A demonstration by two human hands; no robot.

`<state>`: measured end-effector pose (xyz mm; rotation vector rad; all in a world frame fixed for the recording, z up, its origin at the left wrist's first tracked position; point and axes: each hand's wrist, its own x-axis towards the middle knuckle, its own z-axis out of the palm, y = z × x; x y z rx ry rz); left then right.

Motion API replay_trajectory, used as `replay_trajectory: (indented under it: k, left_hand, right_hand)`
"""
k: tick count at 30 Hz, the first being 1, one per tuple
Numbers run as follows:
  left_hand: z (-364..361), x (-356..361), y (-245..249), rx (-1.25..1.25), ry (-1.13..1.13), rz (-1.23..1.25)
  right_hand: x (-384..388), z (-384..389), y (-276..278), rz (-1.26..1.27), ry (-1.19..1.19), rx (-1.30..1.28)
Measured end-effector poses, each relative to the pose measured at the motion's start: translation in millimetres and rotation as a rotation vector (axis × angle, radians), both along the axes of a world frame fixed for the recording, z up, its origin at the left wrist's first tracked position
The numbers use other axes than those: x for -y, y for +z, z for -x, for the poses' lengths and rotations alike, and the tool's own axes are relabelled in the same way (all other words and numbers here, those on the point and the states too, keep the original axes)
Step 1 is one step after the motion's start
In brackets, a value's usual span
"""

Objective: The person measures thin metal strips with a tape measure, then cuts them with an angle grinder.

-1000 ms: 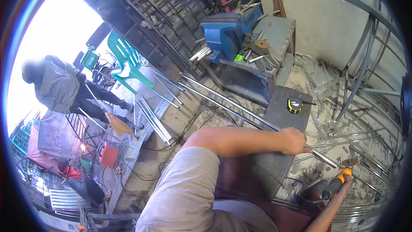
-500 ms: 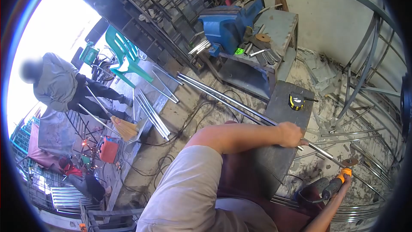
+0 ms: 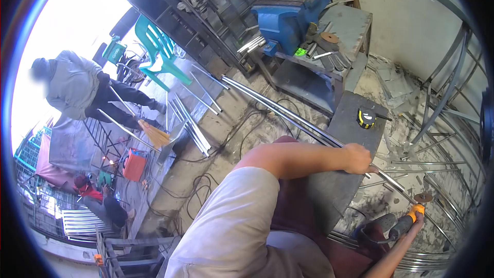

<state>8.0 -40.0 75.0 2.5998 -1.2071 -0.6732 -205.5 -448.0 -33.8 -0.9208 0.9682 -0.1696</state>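
Note:
My left hand is closed around a long shiny metal tube, which lies across the dark bench top. Its near end sticks out past my fist towards the lower right. At the lower right my right hand grips an orange and black angle grinder. The grinder's disc is just beyond the tube's end, with a gap between them. A yellow and black tape measure sits on the bench, above my left hand.
A blue vise stands on a metal table with gloves. One person holds a broom; another crouches near sparks. A green chair, cables and metal tubes are on the left.
The whole view has shifted, so the scene appears farther right. Both hands keep their holds on the tube and the grinder.

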Motion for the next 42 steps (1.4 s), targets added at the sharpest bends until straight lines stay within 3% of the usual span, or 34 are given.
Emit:
replay_trajectory:
  k: [11,18,42]
  left_hand:
    - [1,5,-7,0.005,-0.01,0.005]
    - [5,6,19,-0.075,-0.013,-0.09]
    - [-12,-15,-4,-0.058,0.001,-0.079]
  right_hand:
    - [13,3,-11,-0.041,-0.023,0.065]
    - [12,5,-9,0.0,0.001,0.043]
    - [9,0,-9,-0.045,-0.042,0.018]
